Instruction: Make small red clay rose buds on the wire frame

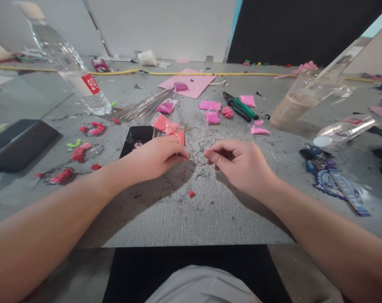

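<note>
A thin silvery wire bent into a loop [197,159] is at the middle of the table. My right hand [241,164] pinches it between thumb and fingertips at its right side. My left hand [162,158] is just left of the loop, its fingers curled and pressed together; whether anything is between them is hidden. Behind my left wrist lies a black phone [132,141], partly covered. Bags of coral-red clay [168,126] lie just beyond that hand. A small red clay bit [191,194] sits on the table nearer me.
Straight wires [143,107], pink clay packets [210,105] and green-handled pliers [241,107] lie farther back. A water bottle [83,84] stands left, a cup of brown drink [288,105] right. Wire pieces with red clay [63,174] lie left; keys [317,155] lie right.
</note>
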Action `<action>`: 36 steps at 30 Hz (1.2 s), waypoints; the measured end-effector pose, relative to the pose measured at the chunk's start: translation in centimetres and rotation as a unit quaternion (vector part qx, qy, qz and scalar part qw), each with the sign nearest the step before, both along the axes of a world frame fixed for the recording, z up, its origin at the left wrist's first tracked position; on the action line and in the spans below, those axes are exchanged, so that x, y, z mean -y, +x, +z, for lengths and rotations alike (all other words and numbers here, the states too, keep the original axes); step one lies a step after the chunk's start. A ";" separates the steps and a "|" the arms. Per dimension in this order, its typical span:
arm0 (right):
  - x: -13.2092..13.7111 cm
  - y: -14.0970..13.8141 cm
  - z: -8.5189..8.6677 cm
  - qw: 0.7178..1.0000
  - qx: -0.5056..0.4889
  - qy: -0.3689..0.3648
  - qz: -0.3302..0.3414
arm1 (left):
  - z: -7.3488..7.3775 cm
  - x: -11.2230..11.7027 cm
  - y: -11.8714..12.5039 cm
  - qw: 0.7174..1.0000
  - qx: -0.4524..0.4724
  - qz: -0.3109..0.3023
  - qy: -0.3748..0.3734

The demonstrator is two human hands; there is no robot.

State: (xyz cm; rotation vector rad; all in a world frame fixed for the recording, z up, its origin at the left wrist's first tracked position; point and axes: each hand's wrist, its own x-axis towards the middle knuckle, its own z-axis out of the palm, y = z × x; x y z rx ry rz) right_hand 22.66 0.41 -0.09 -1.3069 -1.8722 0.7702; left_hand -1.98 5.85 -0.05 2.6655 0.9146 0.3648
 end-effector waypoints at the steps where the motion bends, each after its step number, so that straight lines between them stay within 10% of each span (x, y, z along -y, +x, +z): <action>1: -0.1 0.0 -0.1 1.000 0.006 0.020 0.010 | 0.2 0.2 0.2 1.000 0.024 0.004 -0.012; 15: 0.3 -0.2 -0.5 0.970 0.038 0.203 0.127 | 1.6 2.8 1.6 0.930 0.161 0.118 -0.307; 29: 0.3 -0.1 -0.1 0.966 0.050 0.180 0.179 | 1.2 3.3 1.9 0.939 0.125 0.088 -0.307; 36: 0.2 -0.2 -0.1 0.983 0.062 0.146 0.092 | 1.3 3.5 2.0 0.924 0.178 0.091 -0.327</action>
